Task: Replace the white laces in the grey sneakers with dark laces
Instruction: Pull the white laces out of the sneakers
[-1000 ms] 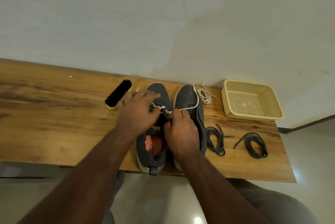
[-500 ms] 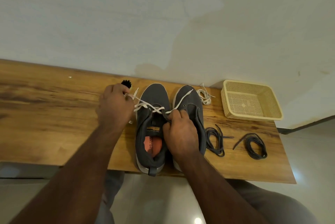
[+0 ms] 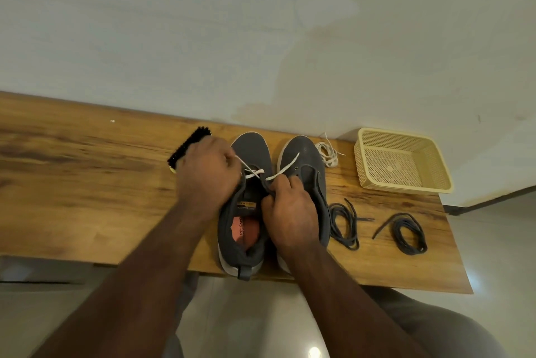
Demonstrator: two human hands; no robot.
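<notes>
Two grey sneakers stand side by side on the wooden table, toes away from me. The left sneaker [image 3: 251, 149] still carries a white lace [image 3: 285, 170] across its front eyelets. My left hand [image 3: 207, 175] grips one end of that lace at the shoe's left side. My right hand [image 3: 290, 209] pinches the shoe's right eyelet edge, and the lace's other end lies over the toe of the right sneaker [image 3: 307, 154], which has bare eyelets. A loose white lace [image 3: 329, 154] lies bundled behind it. Two coiled dark laces [image 3: 343, 224] [image 3: 407, 234] lie to the right.
A black shoe brush [image 3: 188, 144] lies behind my left hand. A cream perforated plastic basket [image 3: 403, 165] sits at the table's back right. The wall runs close behind the table [image 3: 72, 183], and the shoes' heels overhang its front edge.
My left hand drew the white lace out to the left, then came back close to the left sneaker. My right hand stayed at the eyelet edge.
</notes>
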